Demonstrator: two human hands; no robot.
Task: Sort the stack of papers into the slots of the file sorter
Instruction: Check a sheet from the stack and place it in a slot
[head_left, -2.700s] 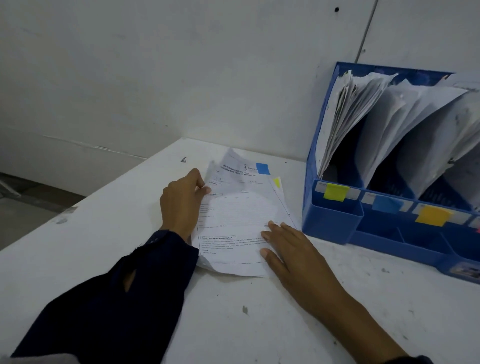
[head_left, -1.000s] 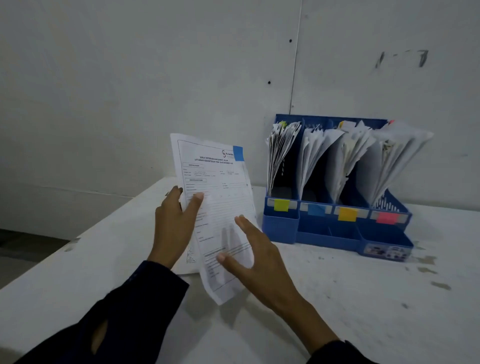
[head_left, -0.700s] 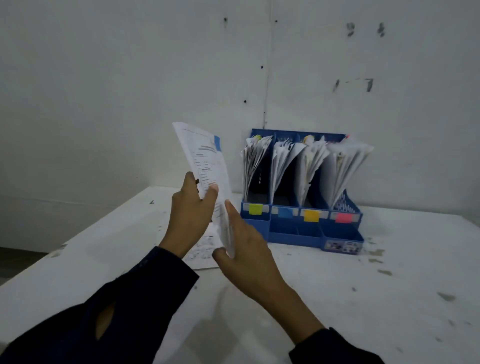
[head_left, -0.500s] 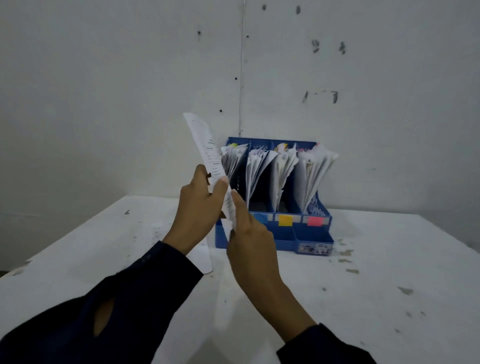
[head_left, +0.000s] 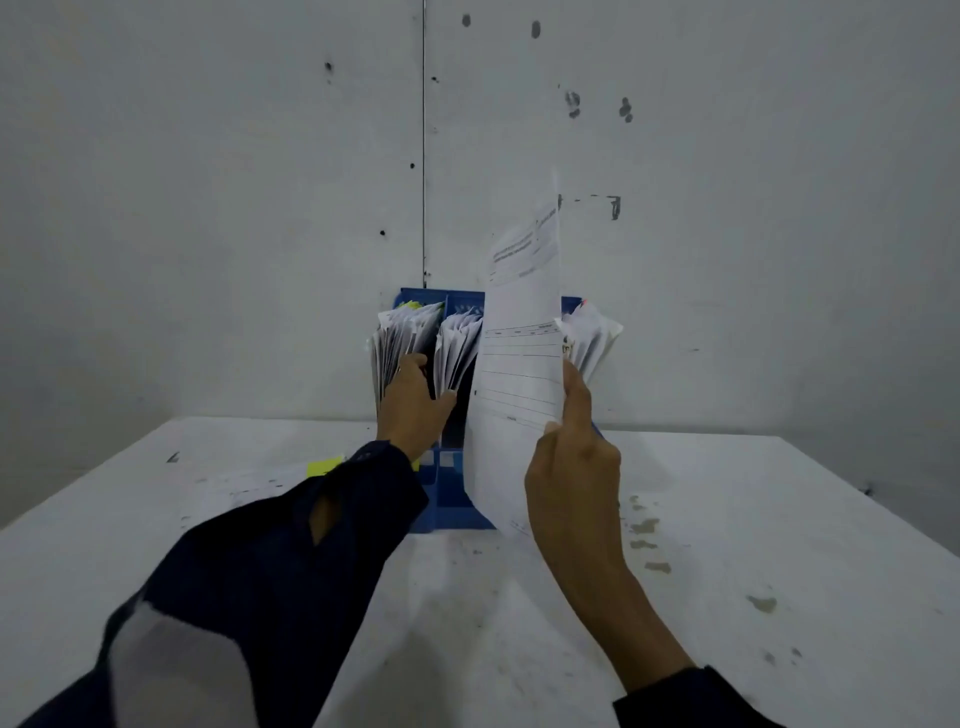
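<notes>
White and scuffed, the table (head_left: 727, 571) fills the lower part of the view and runs back to a pale, marked wall (head_left: 208, 208). At the middle of the table's far edge, against that wall, stands the blue file sorter (head_left: 449, 499), its upright slots crammed with fanned white papers. Some loose papers (head_left: 244, 491) lie flat on the table toward its far left side, just left of the sorter, with a small yellow tab (head_left: 324, 466) showing at their right end.

Both arms wear dark sleeves (head_left: 270, 582). The right hand (head_left: 574, 478) holds one printed sheet (head_left: 519, 374) upright in front of the right half of the sorter, hiding the slots behind it. Its thumb and curled fingers pinch the sheet's lower right edge, while the forefinger lies straight up along that edge. The sheet's top rises above the sorter and curls slightly; its bottom corner hangs down near the sorter's base.

The left hand (head_left: 413, 402) reaches into the left part of the sorter, between the first bundle of filed papers (head_left: 400, 338) and the second bundle (head_left: 457, 348). Its fingers are spread and fairly straight, pressing against the bundles on either side, with no grip around anything that can be seen.
</notes>
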